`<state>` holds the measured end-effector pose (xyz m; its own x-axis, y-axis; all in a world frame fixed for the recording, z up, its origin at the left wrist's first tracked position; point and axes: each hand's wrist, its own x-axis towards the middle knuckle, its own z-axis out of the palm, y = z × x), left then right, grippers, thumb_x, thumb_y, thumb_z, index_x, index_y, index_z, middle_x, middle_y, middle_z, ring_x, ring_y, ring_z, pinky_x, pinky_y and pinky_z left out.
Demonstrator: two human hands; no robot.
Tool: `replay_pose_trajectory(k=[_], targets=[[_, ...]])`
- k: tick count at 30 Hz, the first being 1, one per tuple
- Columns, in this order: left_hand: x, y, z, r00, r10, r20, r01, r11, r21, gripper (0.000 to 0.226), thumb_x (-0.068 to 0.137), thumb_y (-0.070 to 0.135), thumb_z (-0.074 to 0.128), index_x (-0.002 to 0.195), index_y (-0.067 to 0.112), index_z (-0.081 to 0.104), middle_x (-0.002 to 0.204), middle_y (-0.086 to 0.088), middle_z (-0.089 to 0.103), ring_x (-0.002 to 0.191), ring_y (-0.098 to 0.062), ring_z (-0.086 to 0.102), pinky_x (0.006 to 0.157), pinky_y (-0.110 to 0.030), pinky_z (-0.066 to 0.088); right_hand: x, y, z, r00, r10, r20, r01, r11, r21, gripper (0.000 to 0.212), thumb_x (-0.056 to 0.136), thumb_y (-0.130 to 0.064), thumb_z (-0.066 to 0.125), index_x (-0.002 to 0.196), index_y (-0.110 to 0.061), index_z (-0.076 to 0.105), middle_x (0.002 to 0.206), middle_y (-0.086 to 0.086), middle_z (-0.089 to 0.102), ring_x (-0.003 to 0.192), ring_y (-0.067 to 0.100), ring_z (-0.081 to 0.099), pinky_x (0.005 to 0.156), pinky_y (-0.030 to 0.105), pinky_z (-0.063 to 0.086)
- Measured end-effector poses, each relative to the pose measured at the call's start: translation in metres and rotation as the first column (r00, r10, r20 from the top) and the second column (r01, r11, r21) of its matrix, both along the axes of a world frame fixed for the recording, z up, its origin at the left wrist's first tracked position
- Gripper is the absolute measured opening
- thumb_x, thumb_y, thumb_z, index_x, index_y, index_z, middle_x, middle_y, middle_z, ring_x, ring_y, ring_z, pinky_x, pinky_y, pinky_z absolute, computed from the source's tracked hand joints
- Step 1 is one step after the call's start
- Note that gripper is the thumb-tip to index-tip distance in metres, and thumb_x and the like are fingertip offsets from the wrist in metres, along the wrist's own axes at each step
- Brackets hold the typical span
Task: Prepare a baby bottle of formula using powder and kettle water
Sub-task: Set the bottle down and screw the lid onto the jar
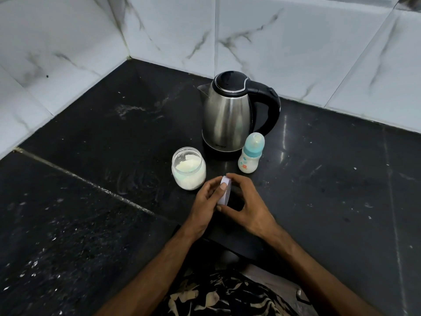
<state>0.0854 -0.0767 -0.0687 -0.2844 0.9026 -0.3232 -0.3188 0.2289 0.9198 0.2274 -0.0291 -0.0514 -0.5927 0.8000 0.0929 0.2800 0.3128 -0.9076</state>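
Both hands near centre: left hand (pixel 206 197) and right hand (pixel 247 205) pinch white lid (pixel 224 190) on edge between fingertips. Open powder jar (pixel 188 168) just left, far of hands. Baby bottle (pixel 250 153) capped, upright, beside kettle (pixel 230 115). Bottle likely light, smooth plastic, tippy; grip around waist. Kettle heavy; take by black handle.
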Motion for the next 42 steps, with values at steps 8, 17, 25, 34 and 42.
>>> replay_pose_trajectory(k=[8, 17, 25, 34, 42], targets=[[-0.014, -0.015, 0.002, 0.993, 0.021, -0.115, -0.019, 1.0, 0.016, 0.049, 0.086, 0.042, 0.065, 0.126, 0.015, 0.06, 0.12, -0.001, 0.068, 0.112, -0.014, 0.065, 0.094, -0.034, 0.053, 0.001, 0.006, 0.0, 0.999, -0.006, 0.044, 0.005, 1.0, 0.028, 0.076, 0.075, -0.033, 0.084, 0.139, -0.028, 0.043, 0.135, -0.014, 0.044, 0.125, 0.003, 0.049, 0.099, 0.031, 0.05], [-0.056, -0.037, 0.008, 0.839, 0.333, -0.43, -0.286, 0.943, 0.173, 0.012, 0.087, 0.02, 0.07, 0.09, 0.009, 0.067, 0.074, -0.004, 0.069, 0.073, -0.016, 0.065, 0.071, -0.026, 0.052, -0.007, 0.03, 0.025, 0.991, 0.071, 0.115, -0.085, 0.989, 0.125, 0.076, 0.077, -0.034, 0.079, 0.142, -0.029, 0.04, 0.136, -0.016, 0.041, 0.128, 0.004, 0.041, 0.104, 0.034, 0.046], [-0.081, -0.024, 0.023, 0.7, 0.293, -0.651, -0.144, 0.951, 0.273, 0.077, 0.073, 0.044, 0.072, 0.139, 0.017, 0.043, 0.14, 0.005, 0.049, 0.129, -0.007, 0.047, 0.101, -0.022, 0.041, -0.049, 0.07, 0.082, 0.943, 0.2, 0.265, -0.285, 0.897, 0.337, 0.078, 0.078, -0.046, 0.074, 0.146, -0.028, 0.04, 0.137, -0.004, 0.044, 0.126, 0.013, 0.043, 0.105, 0.038, 0.043], [-0.076, -0.004, 0.039, 0.787, 0.191, -0.586, -0.095, 0.977, 0.191, 0.097, 0.063, 0.043, 0.081, 0.145, 0.034, 0.03, 0.133, 0.032, 0.044, 0.117, 0.024, 0.042, 0.089, 0.001, 0.036, -0.117, 0.081, 0.1, 0.73, 0.27, 0.629, -0.6, 0.694, 0.398, 0.08, 0.076, -0.042, 0.073, 0.147, -0.026, 0.039, 0.138, 0.001, 0.045, 0.118, 0.022, 0.042, 0.098, 0.037, 0.044], [-0.081, -0.003, 0.036, 0.774, 0.179, -0.607, -0.124, 0.983, 0.132, 0.109, 0.069, 0.031, 0.087, 0.154, 0.029, 0.018, 0.135, 0.025, 0.037, 0.112, 0.024, 0.039, 0.087, 0.0, 0.033, -0.124, 0.086, 0.09, 0.673, 0.313, 0.67, -0.64, 0.7, 0.316, 0.077, 0.079, -0.045, 0.073, 0.145, -0.026, 0.04, 0.14, 0.001, 0.045, 0.123, 0.021, 0.04, 0.102, 0.035, 0.041]])
